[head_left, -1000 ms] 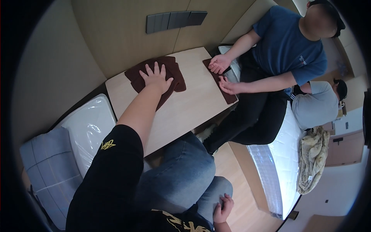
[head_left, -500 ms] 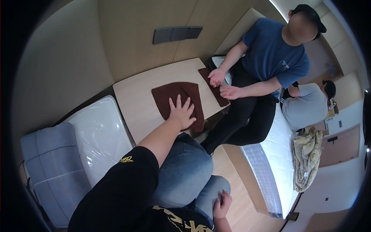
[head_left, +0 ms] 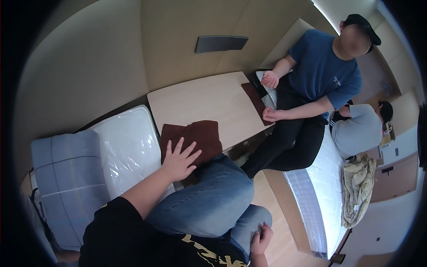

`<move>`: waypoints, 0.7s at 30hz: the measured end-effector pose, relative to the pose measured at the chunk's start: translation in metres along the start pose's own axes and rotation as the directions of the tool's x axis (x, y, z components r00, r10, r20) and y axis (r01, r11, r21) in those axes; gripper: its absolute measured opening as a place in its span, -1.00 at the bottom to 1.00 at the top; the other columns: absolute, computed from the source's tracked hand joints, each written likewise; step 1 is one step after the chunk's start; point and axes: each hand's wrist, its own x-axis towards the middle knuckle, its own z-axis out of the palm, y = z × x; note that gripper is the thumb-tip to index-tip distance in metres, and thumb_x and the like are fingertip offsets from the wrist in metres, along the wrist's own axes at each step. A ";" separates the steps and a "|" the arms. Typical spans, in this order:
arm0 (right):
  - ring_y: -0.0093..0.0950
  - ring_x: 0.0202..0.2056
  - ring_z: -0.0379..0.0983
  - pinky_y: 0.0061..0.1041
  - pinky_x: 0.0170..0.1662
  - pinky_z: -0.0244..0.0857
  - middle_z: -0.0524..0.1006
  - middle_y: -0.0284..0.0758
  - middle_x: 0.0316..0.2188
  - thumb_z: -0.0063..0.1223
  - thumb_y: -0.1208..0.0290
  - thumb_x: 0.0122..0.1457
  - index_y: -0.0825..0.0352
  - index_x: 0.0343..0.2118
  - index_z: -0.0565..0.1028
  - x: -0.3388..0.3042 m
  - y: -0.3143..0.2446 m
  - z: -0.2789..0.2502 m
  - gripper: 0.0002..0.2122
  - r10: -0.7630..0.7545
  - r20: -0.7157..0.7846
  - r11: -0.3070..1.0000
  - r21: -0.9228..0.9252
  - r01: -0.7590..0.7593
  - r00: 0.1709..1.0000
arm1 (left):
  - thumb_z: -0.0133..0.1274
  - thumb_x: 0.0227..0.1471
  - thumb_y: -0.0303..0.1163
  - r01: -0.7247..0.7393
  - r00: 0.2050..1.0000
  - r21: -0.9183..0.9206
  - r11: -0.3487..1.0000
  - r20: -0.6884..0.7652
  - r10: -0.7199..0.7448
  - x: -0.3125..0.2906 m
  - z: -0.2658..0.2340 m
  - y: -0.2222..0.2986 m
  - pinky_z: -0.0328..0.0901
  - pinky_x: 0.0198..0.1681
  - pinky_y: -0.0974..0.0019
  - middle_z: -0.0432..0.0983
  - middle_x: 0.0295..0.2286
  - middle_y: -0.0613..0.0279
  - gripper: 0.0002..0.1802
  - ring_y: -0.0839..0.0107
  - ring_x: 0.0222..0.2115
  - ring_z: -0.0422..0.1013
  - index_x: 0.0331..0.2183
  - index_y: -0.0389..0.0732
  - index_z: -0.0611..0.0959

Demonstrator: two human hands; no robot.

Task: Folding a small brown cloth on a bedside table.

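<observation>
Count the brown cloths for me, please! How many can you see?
2. One brown cloth is under the spread left hand, and the second brown cloth lies along the table's far right end, by the person in blue. Others could be hidden.

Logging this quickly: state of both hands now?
Left hand: open, fingers spread on the brown cloth.
Right hand: loosely open, resting on the jeans.

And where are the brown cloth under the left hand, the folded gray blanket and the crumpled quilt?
Brown cloth [head_left: 203,137]: head view, upper right part.
Folded gray blanket [head_left: 72,175]: head view, middle.
Crumpled quilt [head_left: 358,189]: head view, middle.
</observation>
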 end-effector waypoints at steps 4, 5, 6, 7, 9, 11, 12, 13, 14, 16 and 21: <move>0.01 0.22 0.35 -0.05 0.37 0.15 0.52 0.02 0.15 0.11 0.49 0.13 0.39 -0.04 0.58 0.004 0.001 0.003 -0.69 -0.011 -0.012 1.000 -0.013 0.011 1.000 | 0.12 0.24 0.09 0.161 0.986 -0.032 0.986 -0.046 -0.162 0.005 -0.007 -0.015 -0.34 0.45 -0.60 0.03 0.51 0.26 -0.23 -0.22 0.52 -0.20 0.43 0.26 0.39; 0.02 0.22 0.35 -0.04 0.37 0.15 0.52 0.03 0.15 0.11 0.49 0.12 0.39 -0.03 0.57 0.005 0.000 0.005 -0.68 -0.024 -0.012 1.000 -0.011 0.023 1.000 | 0.12 0.24 0.09 0.165 0.985 -0.031 0.986 -0.046 -0.166 0.012 -0.008 -0.019 -0.34 0.45 -0.60 0.03 0.51 0.26 -0.23 -0.22 0.52 -0.20 0.43 0.26 0.39; 0.02 0.22 0.35 -0.03 0.37 0.15 0.52 0.03 0.15 0.11 0.49 0.12 0.39 -0.03 0.57 0.006 0.001 0.007 -0.68 -0.035 -0.012 0.999 -0.010 0.035 0.999 | 0.12 0.24 0.09 0.208 0.975 -0.020 0.978 -0.078 -0.209 0.021 -0.009 -0.024 -0.34 0.45 -0.60 0.03 0.51 0.26 -0.22 -0.23 0.52 -0.19 0.42 0.25 0.40; 0.02 0.22 0.35 -0.03 0.37 0.15 0.52 0.03 0.15 0.11 0.49 0.12 0.39 -0.03 0.57 0.008 -0.001 0.008 -0.68 -0.035 -0.010 0.999 -0.010 0.035 0.999 | 0.11 0.23 0.09 0.250 0.962 -0.011 0.968 -0.109 -0.250 0.030 -0.009 -0.030 -0.34 0.46 -0.59 0.03 0.51 0.26 -0.22 -0.23 0.52 -0.19 0.42 0.24 0.40; 0.03 0.21 0.36 -0.02 0.36 0.15 0.52 0.03 0.14 0.10 0.49 0.11 0.39 -0.03 0.57 0.011 -0.004 0.011 -0.67 -0.027 0.006 1.000 0.004 0.027 1.000 | 0.08 0.24 0.11 0.314 0.943 0.022 0.949 -0.121 -0.309 0.050 -0.007 -0.046 -0.33 0.46 -0.59 0.02 0.51 0.24 -0.21 -0.24 0.51 -0.18 0.43 0.18 0.40; 0.01 0.22 0.36 -0.05 0.37 0.15 0.50 0.04 0.14 0.09 0.52 0.12 0.40 -0.03 0.55 0.014 -0.006 0.013 -0.68 -0.036 0.020 0.999 -0.005 0.036 0.999 | 0.09 0.24 0.09 0.367 0.924 0.038 0.929 -0.127 -0.360 0.070 -0.010 -0.056 -0.29 0.45 -0.59 0.00 0.52 0.20 -0.19 -0.26 0.51 -0.18 0.44 0.14 0.37; -0.01 0.23 0.35 -0.08 0.38 0.15 0.48 0.05 0.13 0.07 0.54 0.13 0.41 -0.03 0.54 0.016 -0.007 0.015 -0.68 -0.048 0.032 0.999 -0.012 0.048 0.998 | 0.07 0.25 0.08 0.390 0.914 0.033 0.920 -0.135 -0.383 0.081 -0.013 -0.062 -0.29 0.45 -0.60 -0.02 0.52 0.18 -0.21 -0.27 0.51 -0.19 0.43 0.12 0.37; -0.01 0.23 0.35 -0.08 0.38 0.15 0.48 0.05 0.13 0.07 0.54 0.13 0.41 -0.03 0.54 0.017 -0.007 0.014 -0.68 -0.043 0.028 0.999 -0.017 0.043 0.999 | 0.04 0.27 0.09 0.415 0.904 0.034 0.909 -0.132 -0.407 0.096 -0.015 -0.066 -0.30 0.45 -0.61 -0.04 0.53 0.18 -0.20 -0.26 0.51 -0.20 0.45 0.10 0.35; -0.01 0.22 0.35 -0.08 0.37 0.16 0.48 0.06 0.14 0.08 0.54 0.12 0.41 -0.03 0.54 0.017 -0.005 0.014 -0.68 -0.037 0.027 0.999 -0.018 0.038 0.999 | 0.02 0.28 0.09 0.440 0.893 0.044 0.897 -0.126 -0.432 0.110 -0.014 -0.068 -0.30 0.45 -0.61 -0.06 0.53 0.18 -0.20 -0.26 0.51 -0.21 0.45 0.11 0.33; -0.01 0.21 0.36 -0.08 0.36 0.18 0.47 0.06 0.14 0.08 0.54 0.11 0.41 -0.04 0.54 0.019 -0.001 0.012 -0.68 -0.030 0.013 0.999 -0.023 0.030 0.999 | -0.05 0.33 0.12 0.493 0.869 0.070 0.867 -0.079 -0.488 0.141 -0.019 -0.069 -0.31 0.46 -0.59 -0.11 0.54 0.20 -0.20 -0.25 0.52 -0.24 0.48 0.12 0.26; 0.06 0.18 0.39 -0.03 0.31 0.23 0.56 0.03 0.12 0.08 0.52 0.26 0.38 0.03 0.60 0.018 0.014 0.017 -0.71 -0.039 0.004 0.997 -0.062 0.039 0.999 | -0.16 0.36 0.13 0.603 0.797 0.062 0.795 0.002 -0.604 0.197 -0.029 -0.085 -0.36 0.47 -0.58 -0.18 0.56 0.20 -0.17 -0.23 0.54 -0.34 0.52 0.09 0.17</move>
